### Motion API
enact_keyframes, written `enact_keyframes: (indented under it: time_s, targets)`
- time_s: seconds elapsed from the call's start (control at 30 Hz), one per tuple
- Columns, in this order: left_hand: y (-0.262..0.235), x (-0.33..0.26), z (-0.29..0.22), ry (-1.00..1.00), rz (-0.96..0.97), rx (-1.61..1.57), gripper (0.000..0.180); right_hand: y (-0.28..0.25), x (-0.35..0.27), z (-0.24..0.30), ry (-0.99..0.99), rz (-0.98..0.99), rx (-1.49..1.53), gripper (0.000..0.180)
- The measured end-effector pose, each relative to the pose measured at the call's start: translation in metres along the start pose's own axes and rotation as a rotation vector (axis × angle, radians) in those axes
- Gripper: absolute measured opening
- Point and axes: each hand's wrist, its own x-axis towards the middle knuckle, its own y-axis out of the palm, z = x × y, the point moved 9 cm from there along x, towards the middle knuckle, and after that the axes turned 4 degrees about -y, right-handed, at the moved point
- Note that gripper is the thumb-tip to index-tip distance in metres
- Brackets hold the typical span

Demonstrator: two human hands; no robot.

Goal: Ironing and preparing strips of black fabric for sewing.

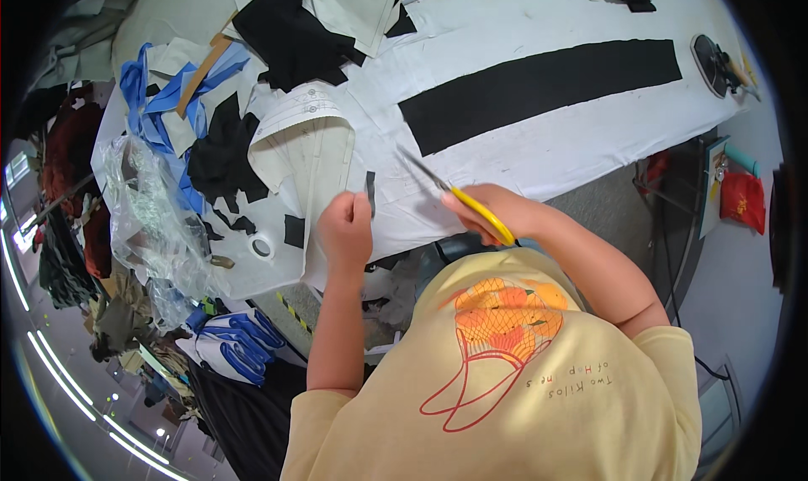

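My right hand [491,212] is closed around the yellow handles of a pair of scissors [481,214], whose blades point away and to the left over the white-covered table. My left hand [345,227] is closed at the near edge of the table, with a narrow dark fabric strip [370,191] sticking up from its fingers. Beyond the scissors lies a long black fabric panel [543,94], flat and apart from both hands. Next to my left hand are a curled white paper pattern [316,140] and a small black fabric square [294,231].
Black fabric pieces [290,31] and blue strips [151,85] are heaped at the left. Crumpled clear plastic [151,216] hangs over the left edge near a white tape roll [262,245]. An iron-shaped dark tool [714,64] stands at the far right. A red bag [742,201] is beyond the table.
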Motion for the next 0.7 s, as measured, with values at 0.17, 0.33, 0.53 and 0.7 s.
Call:
enact_keyframes:
  time_s: [0.17, 0.33, 0.53, 0.7]
  targets:
    - [0.012, -0.015, -0.101, 0.53, -0.251, 0.398, 0.009, -0.033, -0.05, -0.028, -0.002, -0.252, -0.314, 0.064]
    - [0.11, 0.005, -0.145, 0.768, -0.059, 0.476, 0.065, -0.113, -0.1, -0.013, -0.046, -0.714, -0.697, 0.042]
    - [0.081, 0.014, -0.109, 0.449, -0.35, 0.508, 0.068, -0.255, -0.145, 0.019, -0.361, -1.046, -1.132, 0.026]
    - [0.009, 0.017, -0.092, 0.114, -0.918, 0.28, 0.065, -0.304, -0.117, 0.08, -0.508, -0.909, -1.183, 0.028]
